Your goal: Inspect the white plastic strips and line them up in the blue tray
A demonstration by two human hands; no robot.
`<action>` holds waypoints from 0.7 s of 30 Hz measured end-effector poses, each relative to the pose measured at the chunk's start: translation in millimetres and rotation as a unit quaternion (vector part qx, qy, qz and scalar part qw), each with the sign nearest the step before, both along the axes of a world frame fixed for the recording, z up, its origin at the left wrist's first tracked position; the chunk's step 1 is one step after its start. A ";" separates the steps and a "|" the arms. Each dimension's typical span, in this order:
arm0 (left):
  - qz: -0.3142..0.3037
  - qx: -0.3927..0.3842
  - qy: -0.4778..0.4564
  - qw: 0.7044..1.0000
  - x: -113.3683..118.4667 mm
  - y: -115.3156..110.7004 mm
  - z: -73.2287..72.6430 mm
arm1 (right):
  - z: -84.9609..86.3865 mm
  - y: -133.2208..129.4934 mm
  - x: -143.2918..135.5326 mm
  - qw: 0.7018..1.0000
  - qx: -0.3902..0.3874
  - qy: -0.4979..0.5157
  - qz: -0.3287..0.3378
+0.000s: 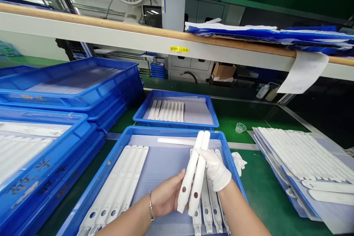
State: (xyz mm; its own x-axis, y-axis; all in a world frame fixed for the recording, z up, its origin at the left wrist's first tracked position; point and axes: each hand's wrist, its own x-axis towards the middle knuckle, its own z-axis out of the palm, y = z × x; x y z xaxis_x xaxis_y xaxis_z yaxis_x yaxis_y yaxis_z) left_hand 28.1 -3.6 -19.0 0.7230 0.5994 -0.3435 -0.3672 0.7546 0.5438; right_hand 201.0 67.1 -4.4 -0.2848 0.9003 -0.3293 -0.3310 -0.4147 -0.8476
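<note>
Two long white plastic strips (189, 177), each with a round hole near its lower end, are held side by side and tilted above a blue tray (166, 130). My bare left hand (169, 195), with a bracelet at the wrist, is closed round their lower part; its fingertips are partly hidden behind them. My right hand (217, 169), in a white glove, grips them higher up from the right. In the tray below, several similar strips (121, 177) lie in a row on the left, and more strips (207, 206) lie under my right hand. One strip (173, 141) lies crosswise at the far end.
Behind stands a smaller blue tray (142, 120) with a row of short white strips. Stacked blue trays (91, 108) rise at left. At right, many white strips (298, 151) lie on stacked sheets. A clear cup (240, 128) sits on the green table. A shelf beam (138, 37) crosses above.
</note>
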 end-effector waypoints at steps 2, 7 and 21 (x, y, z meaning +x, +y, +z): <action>0.001 0.009 -0.005 1.000 -0.8 -2.5 -1.5 | -2.5 0.5 0.7 1.000 0.001 -0.007 0.015; 0.005 0.027 -0.002 1.000 0.5 -6.7 -8.9 | -4.1 -3.7 -0.8 0.999 0.008 -0.026 0.037; 0.046 0.105 0.104 0.988 -2.0 -5.1 -8.5 | 25.7 -35.0 -16.3 0.833 0.393 -0.385 -0.056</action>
State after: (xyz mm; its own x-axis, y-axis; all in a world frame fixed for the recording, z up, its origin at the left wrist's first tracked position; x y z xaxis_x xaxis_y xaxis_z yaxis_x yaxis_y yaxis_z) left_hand 26.2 -8.6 -27.6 0.5888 0.7338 -0.3388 -0.2938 0.5848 0.7561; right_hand 184.7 32.1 21.3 -0.1614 0.9305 0.3289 0.4369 0.3662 -0.8216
